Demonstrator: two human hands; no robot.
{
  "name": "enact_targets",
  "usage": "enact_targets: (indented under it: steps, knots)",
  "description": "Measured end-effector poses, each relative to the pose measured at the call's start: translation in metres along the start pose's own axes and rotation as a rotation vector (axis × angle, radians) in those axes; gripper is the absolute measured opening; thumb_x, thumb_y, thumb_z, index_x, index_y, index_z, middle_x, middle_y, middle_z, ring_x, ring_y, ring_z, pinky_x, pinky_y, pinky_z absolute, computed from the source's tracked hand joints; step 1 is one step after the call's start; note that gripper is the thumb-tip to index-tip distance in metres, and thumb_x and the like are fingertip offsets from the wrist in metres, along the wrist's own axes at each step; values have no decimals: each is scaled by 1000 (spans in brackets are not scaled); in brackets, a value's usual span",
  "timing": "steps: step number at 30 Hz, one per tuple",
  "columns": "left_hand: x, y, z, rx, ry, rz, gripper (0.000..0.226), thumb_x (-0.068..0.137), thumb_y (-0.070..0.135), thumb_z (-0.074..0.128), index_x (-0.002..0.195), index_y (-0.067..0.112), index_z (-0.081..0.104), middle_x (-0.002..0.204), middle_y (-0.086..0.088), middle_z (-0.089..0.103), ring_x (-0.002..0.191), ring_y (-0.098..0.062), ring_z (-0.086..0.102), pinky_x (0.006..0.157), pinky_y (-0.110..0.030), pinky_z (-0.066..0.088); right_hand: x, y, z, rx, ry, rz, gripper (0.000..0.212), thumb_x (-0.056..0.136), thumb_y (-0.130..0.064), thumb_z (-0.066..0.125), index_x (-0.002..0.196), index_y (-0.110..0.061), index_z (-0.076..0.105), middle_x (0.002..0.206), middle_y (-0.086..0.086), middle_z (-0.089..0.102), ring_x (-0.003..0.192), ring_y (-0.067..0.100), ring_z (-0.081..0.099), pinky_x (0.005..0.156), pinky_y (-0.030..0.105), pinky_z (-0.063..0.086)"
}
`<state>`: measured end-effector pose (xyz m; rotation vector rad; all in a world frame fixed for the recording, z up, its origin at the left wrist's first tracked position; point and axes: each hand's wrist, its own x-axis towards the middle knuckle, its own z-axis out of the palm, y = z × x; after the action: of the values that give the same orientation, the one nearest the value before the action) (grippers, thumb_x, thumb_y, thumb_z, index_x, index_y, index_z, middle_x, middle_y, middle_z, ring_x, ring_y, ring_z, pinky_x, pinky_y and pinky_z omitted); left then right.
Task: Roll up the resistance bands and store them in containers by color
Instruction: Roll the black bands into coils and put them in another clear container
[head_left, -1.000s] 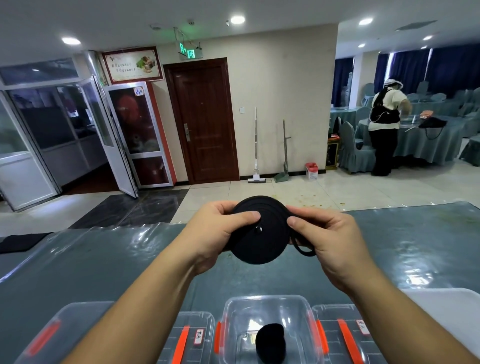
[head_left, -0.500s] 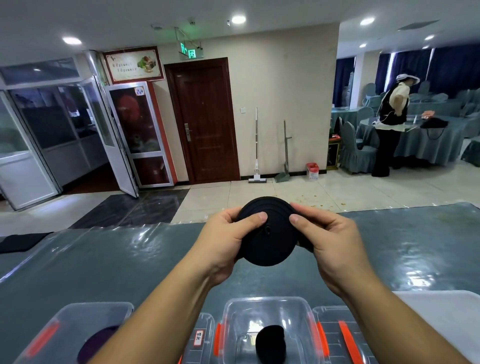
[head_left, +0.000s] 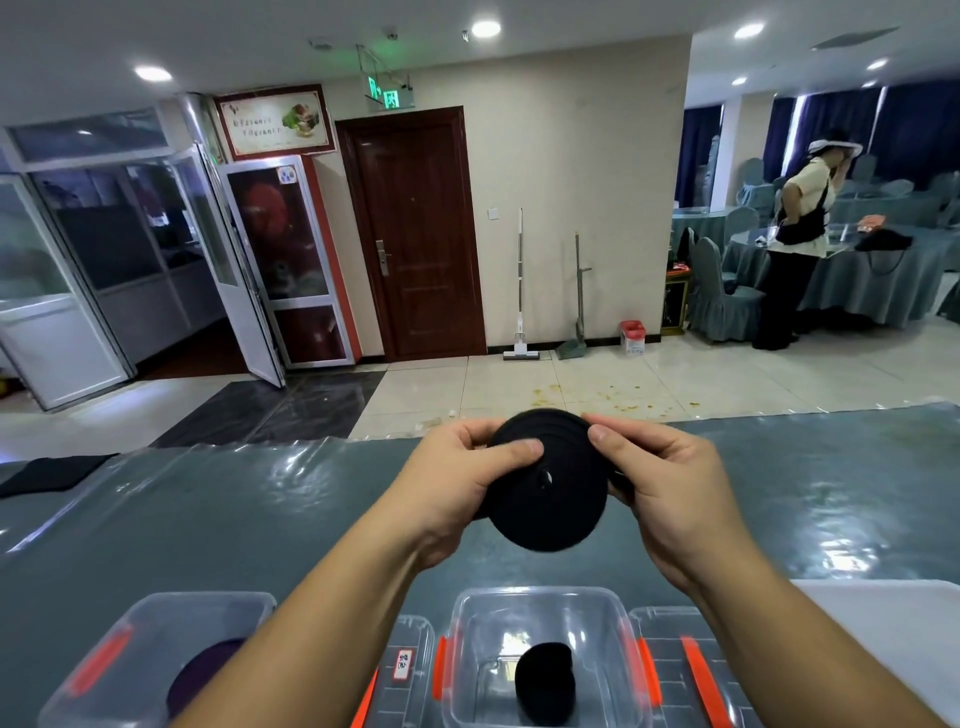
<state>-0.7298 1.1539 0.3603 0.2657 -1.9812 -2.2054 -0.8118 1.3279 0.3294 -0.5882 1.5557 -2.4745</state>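
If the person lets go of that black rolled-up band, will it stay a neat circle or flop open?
The black rolled band would probably loosen, since both the left hand and right hand are pinching it to keep the coil together. It looks soft and floppy, not stiff, and likely light. Set on its edge, the round shape might roll; laid flat, it should stay put.

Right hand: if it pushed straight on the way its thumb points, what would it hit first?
The right hand points left across the black roll it grips. Straight on, its thumb would probably meet the left hand first, thumb tips nearly facing; depth is uncertain.
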Motion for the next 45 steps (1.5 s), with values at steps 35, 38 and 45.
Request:
enact_targets:
  steps: [35, 38, 45]
  knots:
    - [14, -49, 18, -89, 138, 120, 37, 87, 1, 78, 113, 26, 77, 104, -15, 79, 91, -28, 78, 72, -32, 61, -13, 41, -30, 77, 12, 85, 35, 85, -12, 74, 119, -11, 74, 101, 16, 80, 93, 29, 79, 69, 30, 63]
    - [15, -62, 20, -49, 145, 66, 32, 87, 3, 79, 107, 28, 76, 99, -17, 79, 85, -30, 78, 67, -33, 60, -10, 51, -43, 90, -6, 165, 33, 88, -5, 72, 121, -6, 72, 103, 18, 80, 93, 30, 79, 70, 32, 63]
    - [25, -102, 29, -81, 245, -27, 30, 88, -4, 75, 104, 21, 76, 99, -16, 80, 84, -26, 76, 69, -33, 59, -13, 80, -62, 57, 75, 250, 30, 91, 0, 71, 119, -9, 71, 100, 18, 80, 94, 32, 79, 71, 33, 64]
